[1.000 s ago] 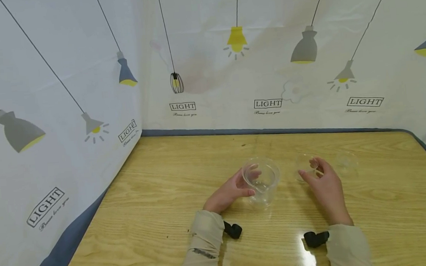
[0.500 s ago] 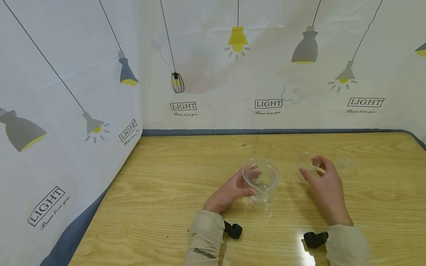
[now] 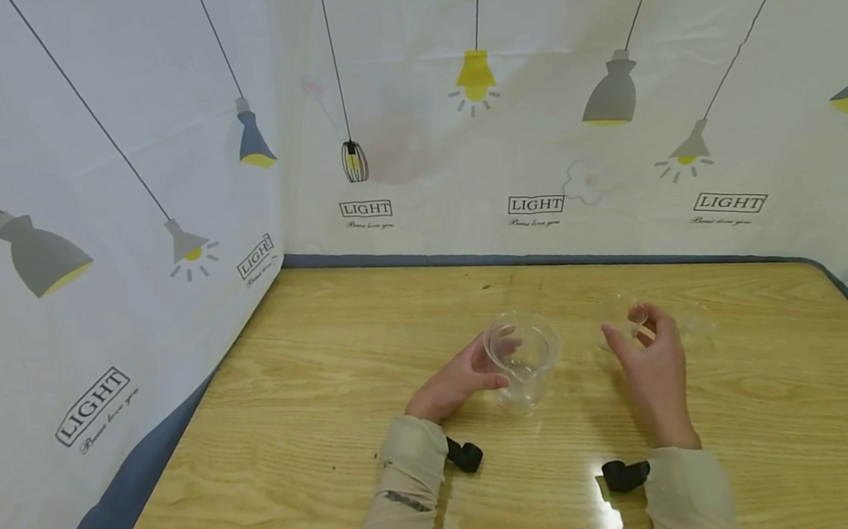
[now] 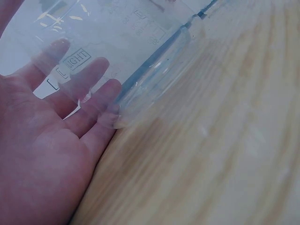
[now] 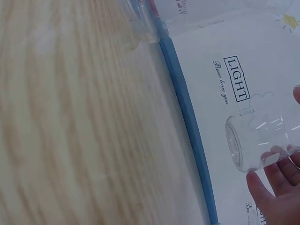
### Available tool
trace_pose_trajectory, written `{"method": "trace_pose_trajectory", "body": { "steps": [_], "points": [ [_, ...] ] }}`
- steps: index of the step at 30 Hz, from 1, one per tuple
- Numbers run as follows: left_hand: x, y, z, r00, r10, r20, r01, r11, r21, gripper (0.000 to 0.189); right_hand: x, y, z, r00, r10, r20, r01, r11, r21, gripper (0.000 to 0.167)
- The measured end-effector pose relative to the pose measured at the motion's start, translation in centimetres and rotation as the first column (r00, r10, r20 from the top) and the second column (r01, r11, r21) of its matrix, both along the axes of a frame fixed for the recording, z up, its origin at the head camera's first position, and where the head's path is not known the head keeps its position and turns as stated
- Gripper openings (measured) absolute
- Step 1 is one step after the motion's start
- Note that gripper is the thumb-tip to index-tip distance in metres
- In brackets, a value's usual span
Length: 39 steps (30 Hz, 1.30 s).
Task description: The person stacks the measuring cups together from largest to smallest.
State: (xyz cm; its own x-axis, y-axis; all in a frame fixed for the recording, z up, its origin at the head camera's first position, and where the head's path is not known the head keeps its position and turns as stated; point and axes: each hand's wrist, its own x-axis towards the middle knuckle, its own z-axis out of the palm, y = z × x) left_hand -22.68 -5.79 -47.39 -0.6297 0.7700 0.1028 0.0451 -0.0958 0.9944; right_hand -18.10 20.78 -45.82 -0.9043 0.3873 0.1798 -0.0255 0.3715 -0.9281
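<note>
A large clear beaker (image 3: 527, 360) stands on the table, and my left hand (image 3: 457, 380) grips its left side between thumb and fingers. Faint measuring marks show on this beaker (image 4: 140, 28) in the left wrist view, with spread fingers (image 4: 101, 96) against its wall. To its right, my right hand (image 3: 655, 367) holds a smaller clear cup (image 3: 617, 316) between thumb and fingertips. In the right wrist view this small cup (image 5: 260, 138) is raised above the tabletop, its round base towards the table; its upper part runs out of frame.
Another small transparent item (image 3: 695, 324) sits just right of my right hand, too faint to name. The wooden table (image 3: 259, 443) ends at a white cloth wall (image 3: 431, 164) printed with lamps. A blue band (image 3: 424, 259) runs along the wall's foot.
My right hand has shifted slightly up and to the right with the small cup. The left hand and the large beaker stay in place.
</note>
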Motion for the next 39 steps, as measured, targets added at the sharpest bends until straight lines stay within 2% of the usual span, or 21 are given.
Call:
{"method": "trace_pose_trajectory", "body": {
  "steps": [13, 31, 39],
  "points": [
    [-0.1, 0.0, -0.1, 1.000, -0.001, 0.003, 0.001, 1.000, 0.006, 0.074, 0.6, -1.1, 2.1, 0.998, -0.036, -0.044, 0.037, 0.999, 0.015, 0.062],
    [0.0, 0.1, 0.2, 1.000, -0.004, 0.003, 0.004, 1.000, 0.023, 0.074, 0.8, -1.9, 3.5, 0.984, -0.011, -0.177, 0.032, 0.993, 0.116, 0.054],
    [0.0, 0.0, 0.2, 1.000, -0.005, 0.003, 0.005, 1.000, 0.014, 0.074, 1.0, -2.4, 4.2, 0.969, 0.011, -0.248, 0.036, 0.982, 0.187, 0.054]
  ]
}}
